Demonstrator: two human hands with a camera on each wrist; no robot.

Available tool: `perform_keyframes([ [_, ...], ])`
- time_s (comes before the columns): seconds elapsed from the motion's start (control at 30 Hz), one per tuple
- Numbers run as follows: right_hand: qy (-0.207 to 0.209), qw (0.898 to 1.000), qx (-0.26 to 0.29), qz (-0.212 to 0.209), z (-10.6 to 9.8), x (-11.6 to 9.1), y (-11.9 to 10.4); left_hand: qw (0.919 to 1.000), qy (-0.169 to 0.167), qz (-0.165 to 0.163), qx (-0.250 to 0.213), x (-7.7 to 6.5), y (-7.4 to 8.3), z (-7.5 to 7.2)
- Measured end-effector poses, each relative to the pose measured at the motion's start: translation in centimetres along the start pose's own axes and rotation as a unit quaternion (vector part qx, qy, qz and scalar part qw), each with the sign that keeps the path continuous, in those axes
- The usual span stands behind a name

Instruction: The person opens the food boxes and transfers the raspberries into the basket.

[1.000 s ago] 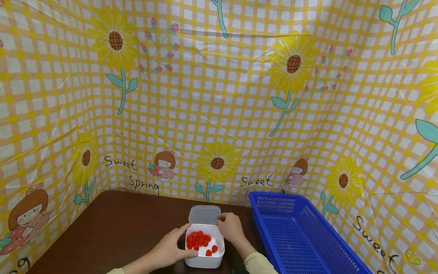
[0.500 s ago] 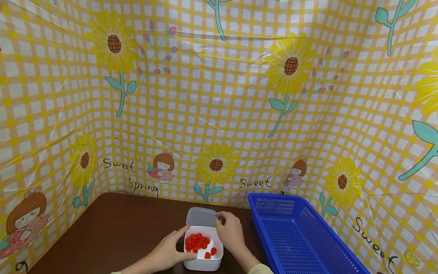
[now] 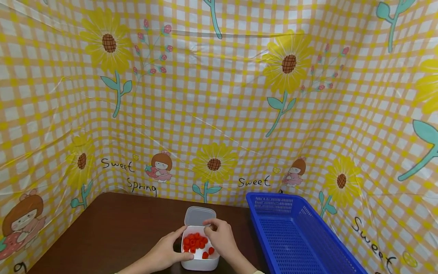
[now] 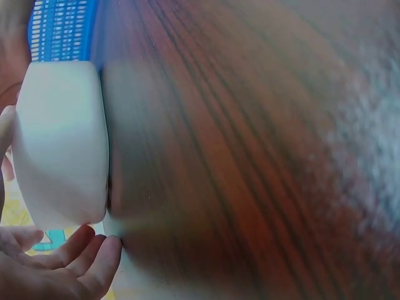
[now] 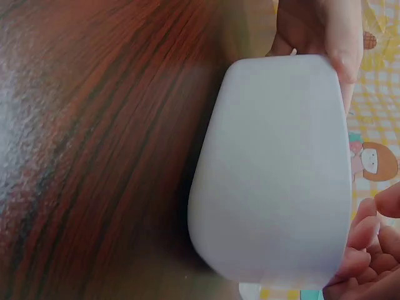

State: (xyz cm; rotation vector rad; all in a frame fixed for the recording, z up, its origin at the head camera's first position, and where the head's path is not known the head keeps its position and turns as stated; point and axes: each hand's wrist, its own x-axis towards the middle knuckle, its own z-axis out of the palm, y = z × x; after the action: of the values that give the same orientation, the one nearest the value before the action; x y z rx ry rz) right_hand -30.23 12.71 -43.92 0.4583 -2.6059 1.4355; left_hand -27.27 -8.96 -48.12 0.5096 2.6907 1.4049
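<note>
A white box [image 3: 201, 264] stands on the table with its translucent lid [image 3: 200, 217] hinged back at the far side. Red raspberries [image 3: 194, 240] fill its left part, and a few lie apart on the right. My left hand [image 3: 166, 249] holds the box's left side, thumb on the near rim and fingertips toward the far corner. Over the box's far right part is my right hand [image 3: 220, 238], fingers bent, thumb and index tip close together; I cannot tell whether they pinch anything. In the right wrist view the box's side wall [image 5: 275, 169] hides its contents.
A long blue plastic basket [image 3: 291, 228] stands to the right of the box. The dark brown wooden table [image 3: 133, 220] extends to the left. A yellow checked cloth [image 3: 205, 114] with sunflowers hangs round the back and sides.
My right hand has moved from the lid's right corner leftward and closer, over the box's inside. The left hand stays on the box, and the raspberries lie as before.
</note>
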Motion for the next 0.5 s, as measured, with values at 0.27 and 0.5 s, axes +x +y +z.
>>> perform_keyframes([
  [0.27,-0.018,1.0,0.013,-0.003,1.1,-0.1,-0.7,0.9999,0.002,0.012,0.009,0.0,-0.3,0.2],
  [0.5,-0.026,0.999,0.021,0.003,1.6,0.2,-1.2,0.9995,0.013,0.017,0.021,0.1,-0.3,0.1],
])
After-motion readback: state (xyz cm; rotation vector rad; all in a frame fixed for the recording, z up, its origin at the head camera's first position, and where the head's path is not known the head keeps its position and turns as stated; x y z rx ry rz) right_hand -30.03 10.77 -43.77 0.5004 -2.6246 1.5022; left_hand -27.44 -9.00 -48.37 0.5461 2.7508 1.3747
